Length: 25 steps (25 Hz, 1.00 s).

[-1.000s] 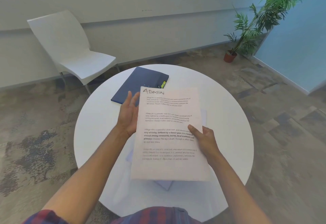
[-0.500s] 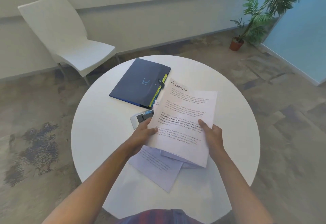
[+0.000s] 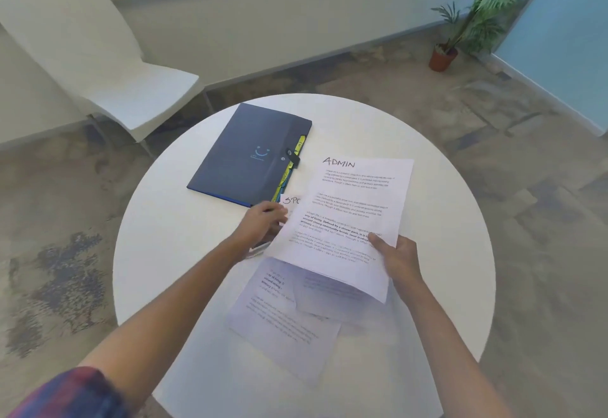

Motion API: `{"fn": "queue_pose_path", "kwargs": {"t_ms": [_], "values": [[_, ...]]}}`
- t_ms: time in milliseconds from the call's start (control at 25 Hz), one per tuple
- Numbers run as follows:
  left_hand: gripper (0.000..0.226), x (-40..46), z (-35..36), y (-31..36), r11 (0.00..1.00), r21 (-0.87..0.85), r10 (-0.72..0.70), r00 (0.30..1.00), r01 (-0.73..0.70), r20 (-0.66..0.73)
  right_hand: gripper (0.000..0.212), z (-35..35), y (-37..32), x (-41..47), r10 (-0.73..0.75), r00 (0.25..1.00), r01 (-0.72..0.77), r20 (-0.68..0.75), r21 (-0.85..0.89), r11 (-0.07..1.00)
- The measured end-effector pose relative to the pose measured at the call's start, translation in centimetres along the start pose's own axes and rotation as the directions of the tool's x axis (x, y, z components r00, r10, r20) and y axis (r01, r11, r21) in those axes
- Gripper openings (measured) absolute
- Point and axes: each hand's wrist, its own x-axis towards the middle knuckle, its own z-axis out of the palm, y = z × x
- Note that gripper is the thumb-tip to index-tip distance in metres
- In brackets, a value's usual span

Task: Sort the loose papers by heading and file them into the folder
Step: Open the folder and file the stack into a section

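OK, I see a round smooth white table (image 3: 171, 253), a closed navy folder (image 3: 243, 161) lying flat at its far side, and loose sheets (image 3: 279, 319) near me. Right hand (image 3: 399, 258) pinches the thin ADMIN sheet (image 3: 348, 220); left hand (image 3: 263, 220) reaches under it, grip unclear.

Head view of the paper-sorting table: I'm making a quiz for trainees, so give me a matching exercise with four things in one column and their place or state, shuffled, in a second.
Things:
1. ADMIN sheet
2. folder
3. left hand
4. potted plant

Places or states:
A. lies closed on the far left part of the table
B. stands on the floor by the blue wall
C. pinched by the right hand at its near right edge
D. reaches under the held sheet, near a page marked SP

Pairs: 1-C, 2-A, 3-D, 4-B
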Motion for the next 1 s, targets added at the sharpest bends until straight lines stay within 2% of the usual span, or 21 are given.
{"fn": "queue_pose_path", "kwargs": {"t_ms": [80, 160, 240, 320, 400, 520, 680, 800, 1000], "values": [[0.020, 3.1, -1.4, 1.2, 0.983, 0.164, 0.100, 0.987, -0.078, -0.128, 0.020, -0.2, 0.1, 0.9, -0.006, 1.000, 0.006, -0.017, -0.025, 1.000], [0.022, 6.0, -2.5, 1.9, 0.881, 0.467, 0.212, 0.947, -0.079, -0.241, 0.020, -0.4, 0.3, 1.6, -0.001, 1.000, -0.001, -0.029, -0.047, 0.999], [0.026, 8.8, -3.1, 2.4, 0.723, 0.690, 0.282, 0.929, -0.042, -0.238, 0.022, -0.4, 0.5, 2.3, 0.008, 0.999, -0.010, -0.032, -0.065, 0.998], [0.033, 11.2, -3.2, 3.0, 0.590, 0.806, 0.325, 0.926, -0.040, -0.193, 0.020, -0.3, 0.4, 2.6, 0.018, 0.999, -0.020, -0.026, -0.074, 0.997], [0.042, 13.3, -3.3, 3.4, 0.513, 0.857, 0.362, 0.917, -0.045, -0.169, 0.019, -0.1, 0.3, 2.8, 0.025, 0.999, -0.026, -0.023, -0.082, 0.996], [0.065, 16.0, -2.8, 3.5, 0.456, 0.890, 0.350, 0.917, 0.011, -0.191, 0.018, -0.1, 0.1, 3.1, 0.033, 0.999, -0.034, -0.022, -0.075, 0.997], [0.089, 18.1, -2.3, 3.6, 0.446, 0.892, 0.259, 0.943, 0.073, -0.207, 0.012, -0.1, 0.1, 3.3, 0.026, 0.999, -0.029, -0.040, -0.066, 0.997], [0.100, 18.8, -2.3, 3.3, 0.447, 0.889, 0.195, 0.959, 0.099, -0.205, 0.008, 0.1, 0.4, 3.4, 0.031, 0.999, -0.034, -0.037, -0.060, 0.998], [0.107, 18.9, -1.8, 4.0, 0.314, 0.943, 0.208, 0.961, 0.112, -0.183, 0.009, 0.9, 0.9, 3.2, 0.042, 0.999, -0.043, -0.014, -0.066, 0.997]]}}
